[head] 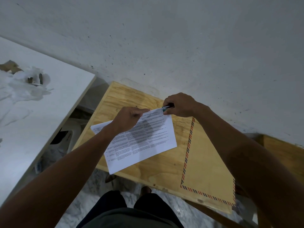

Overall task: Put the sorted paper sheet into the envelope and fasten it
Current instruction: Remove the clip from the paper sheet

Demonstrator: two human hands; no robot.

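Observation:
A stack of printed white paper sheets (144, 142) lies on a small wooden table (125, 102), its near corner hanging over the front edge. My left hand (130, 117) pinches the top edge of the sheets. My right hand (179, 104) grips a small dark and green clip-like object (166, 108) at the sheets' top right corner. A large brown envelope (207, 162) with a red and blue striped border lies flat on the table to the right, partly under my right forearm.
A white table (54, 99) on the left carries crumpled white plastic and paper (24, 84). A plastic stool (74, 129) stands between the two tables. A grey wall rises behind. Another wooden surface (283, 152) sits at the right, and my legs show below.

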